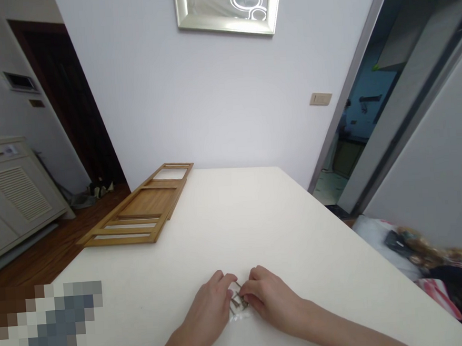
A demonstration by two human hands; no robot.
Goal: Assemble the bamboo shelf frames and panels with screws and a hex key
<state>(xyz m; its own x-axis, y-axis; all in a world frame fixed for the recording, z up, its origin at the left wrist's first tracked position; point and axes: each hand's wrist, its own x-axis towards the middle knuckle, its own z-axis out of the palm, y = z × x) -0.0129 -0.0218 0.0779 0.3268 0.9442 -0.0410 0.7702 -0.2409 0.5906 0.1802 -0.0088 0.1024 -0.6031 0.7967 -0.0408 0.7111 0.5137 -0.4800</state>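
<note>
A small clear plastic bag (240, 315) with several metal screws (236, 301) lies on the white table (234, 220), between my two hands. On its left side my left hand (211, 303) is closed, thumb and fingers gripping the bag's edge. Opposite it, the fingers of my right hand (269, 297) are pinched together at the screws. A thin metal shank shows by those right fingertips, apparently a screw; its far end is hidden behind the fingers.
A flat wooden slatted frame (146, 200) lies along the table's left side, partly over its edge. The wall (230, 104) meets the table's far end. Piled clothes and bags (430, 259) sit to the right, and a cabinet (19, 193) stands at left.
</note>
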